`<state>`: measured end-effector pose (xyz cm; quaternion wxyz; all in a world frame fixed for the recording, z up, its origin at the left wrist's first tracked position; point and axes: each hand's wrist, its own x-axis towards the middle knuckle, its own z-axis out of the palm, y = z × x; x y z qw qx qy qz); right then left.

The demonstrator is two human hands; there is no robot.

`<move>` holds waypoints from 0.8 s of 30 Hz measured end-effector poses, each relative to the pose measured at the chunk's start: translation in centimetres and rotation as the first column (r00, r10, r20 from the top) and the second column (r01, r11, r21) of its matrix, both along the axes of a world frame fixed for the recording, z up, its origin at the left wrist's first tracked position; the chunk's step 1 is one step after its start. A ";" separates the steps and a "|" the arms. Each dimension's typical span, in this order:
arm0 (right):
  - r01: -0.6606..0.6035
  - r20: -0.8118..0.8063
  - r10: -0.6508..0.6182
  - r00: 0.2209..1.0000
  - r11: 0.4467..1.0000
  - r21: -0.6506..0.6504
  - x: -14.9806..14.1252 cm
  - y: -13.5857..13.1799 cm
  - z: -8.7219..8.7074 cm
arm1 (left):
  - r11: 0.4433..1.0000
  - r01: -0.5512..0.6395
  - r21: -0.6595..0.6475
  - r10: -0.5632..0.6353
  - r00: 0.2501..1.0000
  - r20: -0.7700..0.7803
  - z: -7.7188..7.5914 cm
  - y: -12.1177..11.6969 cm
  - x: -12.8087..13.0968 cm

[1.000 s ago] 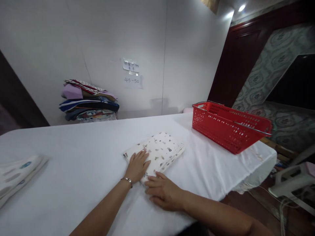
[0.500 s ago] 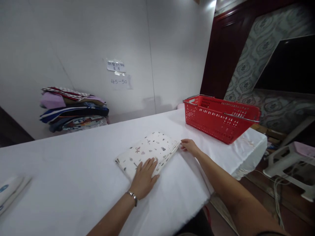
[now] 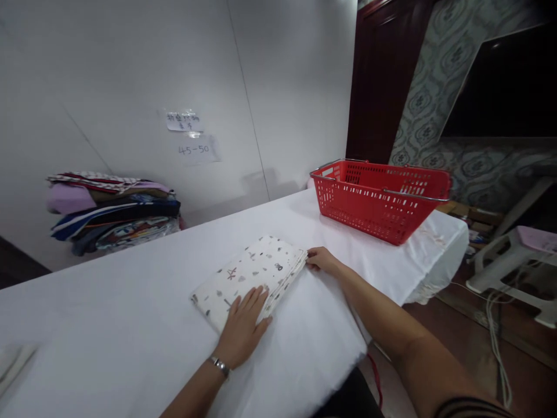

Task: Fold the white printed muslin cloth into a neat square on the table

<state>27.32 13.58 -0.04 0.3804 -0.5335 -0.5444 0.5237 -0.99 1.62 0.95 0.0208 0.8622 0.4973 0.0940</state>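
Observation:
A folded white cloth (image 3: 252,270) printed with small grey and brown figures lies flat on the white-covered table in front of me. My left hand (image 3: 243,325) rests on its near edge, fingers stretched out and palm down, the thumb at the folded layers. At the cloth's right corner, my right hand (image 3: 321,259) has its fingers closed on the layered edge; the fingertips are partly hidden. The layers show along the side facing me.
A red plastic basket (image 3: 378,200) with metal handles stands at the table's right end. Against the wall on the left is a stack of folded clothes (image 3: 115,212). Part of another white cloth (image 3: 15,363) shows at the left edge. A stool (image 3: 517,267) stands on the floor at right.
My view has turned a little to the right, so things appear shifted left. My right hand has closed in on the cloth's right corner. The left hand stays flat on the cloth.

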 end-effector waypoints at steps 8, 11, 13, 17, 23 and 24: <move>-0.048 -0.056 0.047 0.997 0.999 -0.018 -0.1 -0.4 0.7 | 1.000 0.003 0.008 -0.003 1.000 -0.012 -0.1 0.2 -0.1; -0.022 -0.045 0.022 0.999 1.000 -0.004 -0.4 -0.3 0.8 | 1.000 0.003 0.008 -0.002 1.000 -0.025 -0.2 0.3 -0.2; -0.016 -0.052 0.016 0.998 1.000 0.002 -0.5 -0.2 0.8 | 1.000 -0.002 0.006 0.002 1.000 -0.030 -0.1 0.3 -0.2; -0.079 -0.110 0.076 0.991 0.997 -0.018 -0.4 -0.2 0.9 | 1.000 -0.006 0.021 0.006 0.999 -0.031 0.0 0.3 0.0; -0.127 -0.186 0.116 0.976 0.991 -0.045 -0.2 -0.1 0.9 | 1.000 -0.014 0.016 0.014 0.999 -0.043 -0.1 0.3 0.0; -0.123 -0.183 0.113 0.977 0.991 -0.047 -0.2 0.0 0.9 | 1.000 -0.014 0.012 0.014 0.999 -0.047 -0.1 0.3 0.0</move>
